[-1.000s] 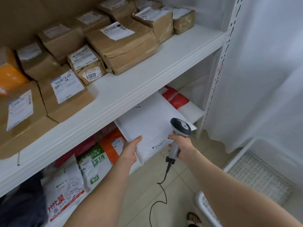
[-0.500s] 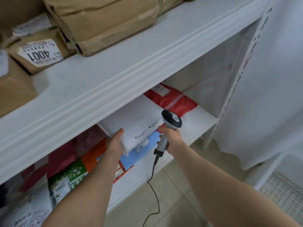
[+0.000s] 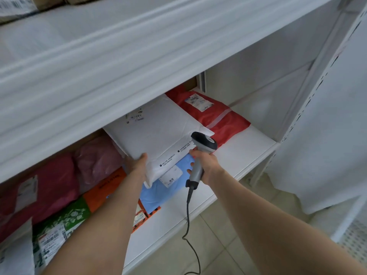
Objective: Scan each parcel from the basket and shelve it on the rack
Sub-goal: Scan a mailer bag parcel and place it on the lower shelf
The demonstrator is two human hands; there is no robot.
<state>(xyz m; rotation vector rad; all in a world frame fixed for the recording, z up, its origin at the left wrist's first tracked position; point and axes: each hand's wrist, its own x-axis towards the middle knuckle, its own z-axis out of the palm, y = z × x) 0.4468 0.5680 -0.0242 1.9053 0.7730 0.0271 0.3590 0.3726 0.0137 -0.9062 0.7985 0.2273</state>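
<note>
A flat white parcel (image 3: 158, 133) lies part way into the lower shelf (image 3: 234, 155) of the white rack, resting over a blue parcel (image 3: 158, 193) and against a red one (image 3: 216, 114). My left hand (image 3: 139, 165) grips the white parcel's near left corner. My right hand (image 3: 206, 165) holds a grey barcode scanner (image 3: 202, 145) by its handle, its head just at the parcel's near right edge. The scanner's cable (image 3: 188, 215) hangs down toward the floor.
The upper shelf's front edge (image 3: 119, 72) overhangs close above the parcel. Pink, orange and green parcels (image 3: 65, 215) fill the lower shelf to the left. A perforated rack upright (image 3: 309, 100) stands at right, with a white basket's corner (image 3: 353, 235) on the tiled floor.
The white parcel has slid deeper into the lower shelf with both hands following it. My view has dropped and moved closer, so the upper shelf's boxes are now out of sight.
</note>
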